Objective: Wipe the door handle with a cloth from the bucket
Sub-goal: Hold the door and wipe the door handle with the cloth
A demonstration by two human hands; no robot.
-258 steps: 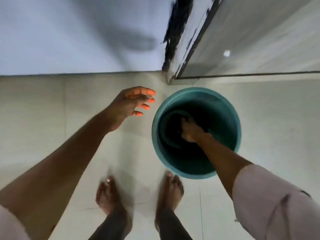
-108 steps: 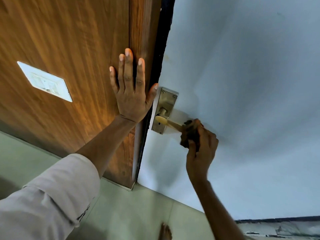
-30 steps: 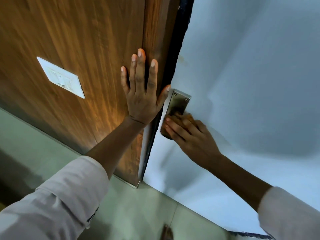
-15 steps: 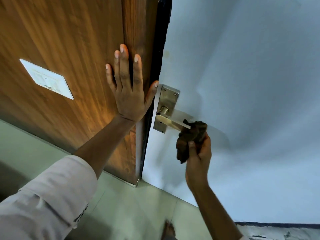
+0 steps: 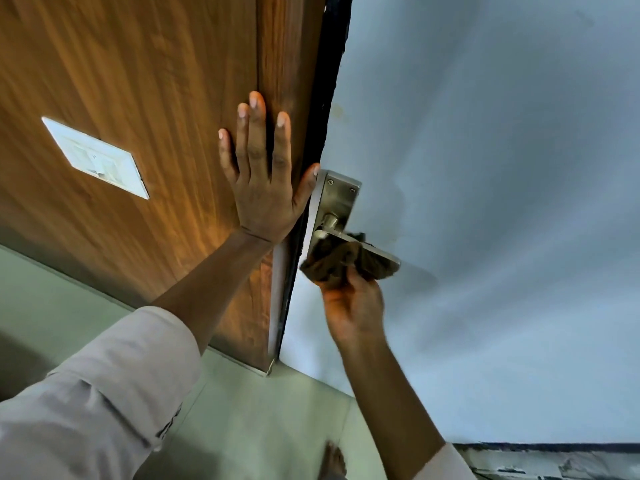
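Note:
A metal lever door handle (image 5: 375, 252) on its steel backplate (image 5: 337, 199) sticks out from the pale blue door (image 5: 485, 202). My right hand (image 5: 353, 306) holds a dark brown cloth (image 5: 332, 263) bunched against the underside of the lever, near the backplate. The cloth wraps the lever's inner part, while its outer tip shows bare. My left hand (image 5: 263, 188) lies flat with fingers spread on the brown wooden panel (image 5: 138, 116) beside the door's edge, thumb touching the backplate. The bucket is out of view.
A white switch plate (image 5: 95, 157) is set into the wooden panel at the left. Pale floor tiles (image 5: 263, 420) lie below, with my toes (image 5: 334, 459) showing near the bottom edge. A dark strip runs along the door's foot at the lower right.
My right hand has slid the cloth from the lever's outer tip inward toward the backplate, under the lever. My left hand stays pressed flat on the wood.

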